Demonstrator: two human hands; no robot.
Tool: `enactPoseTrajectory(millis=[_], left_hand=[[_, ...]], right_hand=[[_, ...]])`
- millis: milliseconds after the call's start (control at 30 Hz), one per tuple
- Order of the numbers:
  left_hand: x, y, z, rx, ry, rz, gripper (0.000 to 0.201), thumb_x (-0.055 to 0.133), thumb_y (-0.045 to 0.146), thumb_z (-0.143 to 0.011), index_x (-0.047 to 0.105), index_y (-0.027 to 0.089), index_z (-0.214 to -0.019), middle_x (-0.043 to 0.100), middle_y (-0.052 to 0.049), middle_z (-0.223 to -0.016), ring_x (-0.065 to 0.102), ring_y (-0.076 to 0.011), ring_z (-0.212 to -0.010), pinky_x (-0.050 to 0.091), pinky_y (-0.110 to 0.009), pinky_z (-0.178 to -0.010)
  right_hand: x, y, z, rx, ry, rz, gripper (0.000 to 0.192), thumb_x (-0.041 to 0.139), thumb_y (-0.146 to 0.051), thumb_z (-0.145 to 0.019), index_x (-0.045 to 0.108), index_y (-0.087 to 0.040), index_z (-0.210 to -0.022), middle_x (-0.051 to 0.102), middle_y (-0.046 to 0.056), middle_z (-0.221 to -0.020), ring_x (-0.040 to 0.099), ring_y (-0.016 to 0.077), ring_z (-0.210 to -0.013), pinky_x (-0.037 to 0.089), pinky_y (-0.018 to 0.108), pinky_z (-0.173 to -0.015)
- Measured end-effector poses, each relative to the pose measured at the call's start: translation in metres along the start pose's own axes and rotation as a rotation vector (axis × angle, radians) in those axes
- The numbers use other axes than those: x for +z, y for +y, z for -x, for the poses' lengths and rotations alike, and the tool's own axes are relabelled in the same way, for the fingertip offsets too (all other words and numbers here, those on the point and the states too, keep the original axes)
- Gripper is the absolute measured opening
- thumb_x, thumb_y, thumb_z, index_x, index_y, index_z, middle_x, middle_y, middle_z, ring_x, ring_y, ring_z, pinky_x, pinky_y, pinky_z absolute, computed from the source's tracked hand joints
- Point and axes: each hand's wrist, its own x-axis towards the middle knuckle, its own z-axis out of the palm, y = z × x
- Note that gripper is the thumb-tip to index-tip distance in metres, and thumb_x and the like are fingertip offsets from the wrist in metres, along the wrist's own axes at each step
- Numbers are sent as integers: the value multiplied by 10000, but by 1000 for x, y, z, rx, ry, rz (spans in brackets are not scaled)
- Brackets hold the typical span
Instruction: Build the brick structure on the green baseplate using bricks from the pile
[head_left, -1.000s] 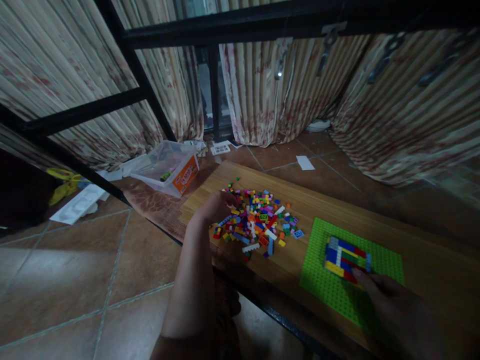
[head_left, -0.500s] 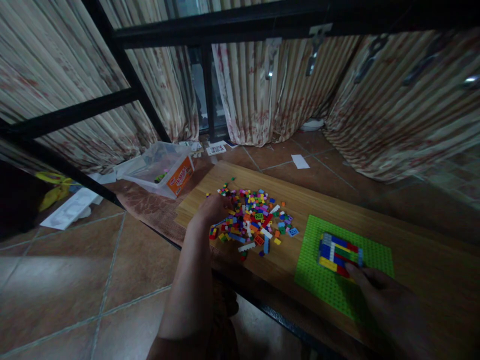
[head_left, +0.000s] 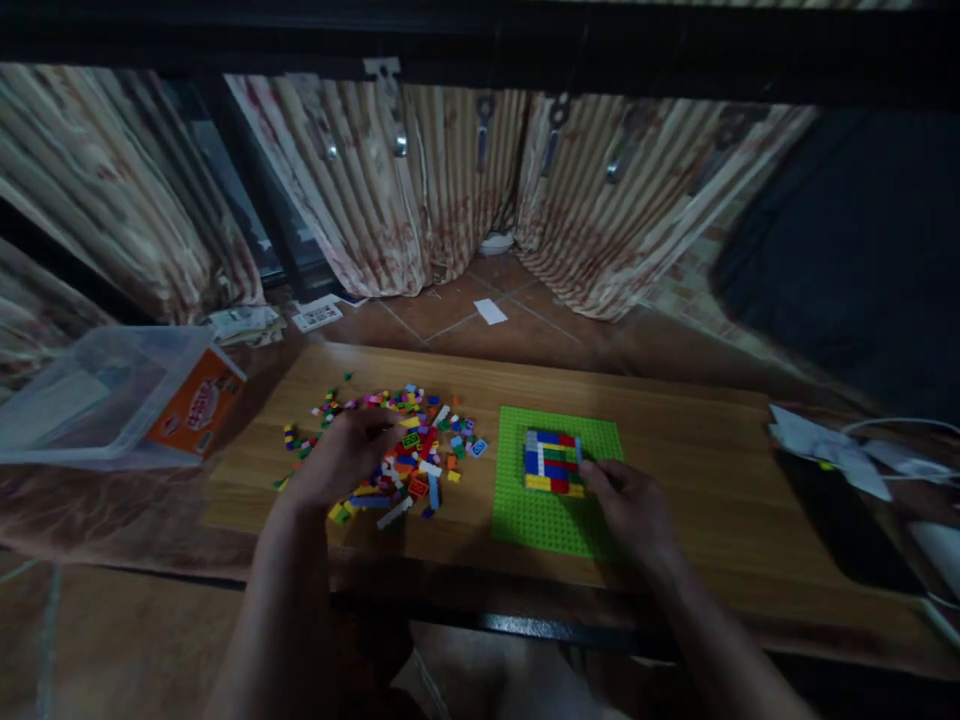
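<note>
A heap of small coloured bricks [head_left: 420, 450] lies on a low wooden table [head_left: 697, 470]. My left hand [head_left: 341, 460] rests on the left part of the heap, fingers curled among the bricks; whether it grips one is hidden. To the right lies a green baseplate [head_left: 555, 520] with a small block of blue, red, yellow and green bricks [head_left: 551, 462] built on it. My right hand [head_left: 626, 505] lies on the plate, its fingertips touching the right side of that block.
A clear plastic box with an orange label [head_left: 150, 400] stands at the left, beside the table. White cables and a dark flat object [head_left: 847, 470] lie at the table's right end. Striped curtains [head_left: 450, 180] hang behind, over a tiled floor with a paper scrap [head_left: 491, 312].
The view has swung to the right, so the table now sits square and centred. My left hand stays in the brick heap and my right hand stays at the built block.
</note>
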Motion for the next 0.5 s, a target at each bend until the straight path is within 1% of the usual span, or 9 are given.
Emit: enactPoseTrajectory(millis=[100, 167, 200, 267, 367, 433, 500], left_hand=[[31, 27, -3, 68, -89, 86, 269, 464, 336, -880, 683, 192, -940, 651, 16, -772, 560, -127, -699, 418, -205, -652], [53, 43, -4, 136, -179, 116, 262, 458, 296, -890, 683, 205, -989, 678, 0, -874, 593, -136, -785, 436, -217, -722], [64, 51, -3, 171, -199, 130, 254, 462, 282, -891, 686, 205, -985, 682, -8, -904, 600, -138, -813, 440, -223, -747], [83, 63, -1, 232, -289, 143, 252, 464, 276, -897, 694, 203, -970, 682, -15, -877, 604, -134, -786, 442, -224, -727], [102, 73, 2, 279, -396, 146, 236, 491, 300, -894, 702, 203, -934, 681, -11, -821, 601, -131, -749, 437, -220, -695], [109, 75, 5, 282, -435, 161, 249, 485, 328, -902, 699, 202, -917, 682, -8, -808, 603, -131, -747, 436, -217, -683], [113, 76, 6, 268, -447, 178, 260, 473, 341, -909, 694, 204, -919, 682, -6, -812, 605, -128, -744, 438, -216, -677]], right_hand=[[2, -4, 1, -21, 78, -134, 447, 509, -567, -818, 680, -160, -750, 654, 40, -647, 582, 181, -615, 420, 275, -571], [5, -9, 4, -57, 91, -207, 410, 521, -541, -826, 672, -165, -762, 662, 40, -674, 593, 182, -640, 446, 277, -595], [6, -12, 7, -82, 82, -233, 386, 528, -523, -831, 671, -169, -776, 671, 41, -698, 603, 185, -662, 461, 280, -614], [9, -19, 16, -147, 33, -255, 326, 544, -477, -842, 679, -180, -841, 697, 47, -785, 629, 190, -734, 487, 291, -673], [10, -27, 32, -276, -116, -210, 245, 553, -398, -868, 685, -212, -957, 705, 52, -936, 645, 187, -849, 500, 299, -762], [9, -31, 42, -335, -205, -176, 213, 538, -360, -890, 684, -225, -966, 698, 49, -936, 647, 178, -852, 504, 293, -768], [6, -32, 47, -350, -248, -166, 195, 525, -334, -903, 683, -230, -948, 693, 42, -905, 649, 168, -826, 510, 286, -754]])
